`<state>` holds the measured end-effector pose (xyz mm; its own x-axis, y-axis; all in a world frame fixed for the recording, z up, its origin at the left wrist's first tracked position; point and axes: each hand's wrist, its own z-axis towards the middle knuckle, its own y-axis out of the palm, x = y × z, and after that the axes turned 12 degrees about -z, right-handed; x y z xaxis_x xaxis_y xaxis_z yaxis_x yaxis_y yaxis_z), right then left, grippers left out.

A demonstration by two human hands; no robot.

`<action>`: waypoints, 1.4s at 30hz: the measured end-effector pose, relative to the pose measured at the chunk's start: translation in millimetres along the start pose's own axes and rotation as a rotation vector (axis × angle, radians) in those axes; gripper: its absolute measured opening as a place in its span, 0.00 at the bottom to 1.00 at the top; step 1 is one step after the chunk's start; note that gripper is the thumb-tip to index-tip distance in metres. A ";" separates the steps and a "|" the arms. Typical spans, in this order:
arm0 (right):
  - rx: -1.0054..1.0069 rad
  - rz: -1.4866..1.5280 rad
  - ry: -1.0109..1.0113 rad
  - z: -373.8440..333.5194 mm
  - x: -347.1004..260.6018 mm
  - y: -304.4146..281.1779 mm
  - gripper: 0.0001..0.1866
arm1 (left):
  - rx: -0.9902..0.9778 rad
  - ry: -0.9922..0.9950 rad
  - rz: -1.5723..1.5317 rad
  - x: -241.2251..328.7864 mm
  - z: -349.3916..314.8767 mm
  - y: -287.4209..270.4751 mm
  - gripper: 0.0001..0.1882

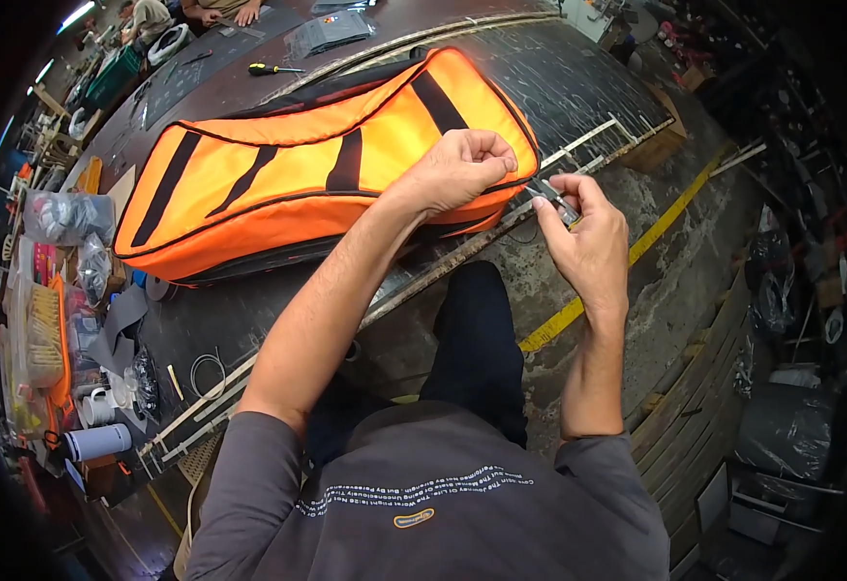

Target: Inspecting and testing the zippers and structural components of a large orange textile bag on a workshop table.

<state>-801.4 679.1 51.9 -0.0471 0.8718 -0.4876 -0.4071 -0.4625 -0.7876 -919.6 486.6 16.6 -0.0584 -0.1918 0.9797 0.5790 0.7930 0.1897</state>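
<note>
lying below left hand: orange bag | right hand beside bag, pinching metal tool | left curled, grip: cannot tell

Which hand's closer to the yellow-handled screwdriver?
Left. The left hand is over the orange bag, right of the screwdriver and on its near side; the right hand is farther right, beyond the bag's edge, holding a metal tool.

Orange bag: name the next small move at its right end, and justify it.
Probably ease the small metal tool slightly left, toward the orange bag: the right hand grips it close by the bag's right end, and the curled left hand is over that end. Whether the left hand pinches anything is unclear.
</note>
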 end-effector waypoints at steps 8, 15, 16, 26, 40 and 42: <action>0.073 -0.052 -0.069 7.6 -15.4 5.0 0.10 | -0.008 0.068 -0.074 -9.6 1.5 -4.2 0.09; 0.025 -0.176 -0.090 11.4 -17.6 6.2 0.10 | -0.034 0.025 -0.031 -9.2 1.3 -4.5 0.09; 0.025 -0.177 -0.091 12.9 -19.0 5.6 0.10 | -0.034 0.026 -0.032 -10.2 1.5 -5.1 0.09; -0.028 -0.254 -0.125 9.6 -17.6 7.1 0.11 | -0.035 0.058 -0.204 -2.2 -3.0 0.4 0.08; 0.066 0.698 0.316 9.3 26.6 78.8 0.14 | 0.186 0.387 0.673 11.3 -21.2 1.4 0.07; 0.060 0.680 0.333 9.0 25.4 77.2 0.12 | 0.064 0.443 0.851 16.6 -18.5 1.3 0.07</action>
<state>-842.2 667.0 -17.9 -0.0315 0.2985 -0.9539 -0.4357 -0.8630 -0.2557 -904.9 473.7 31.9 0.6811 0.2716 0.6800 0.2393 0.7951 -0.5573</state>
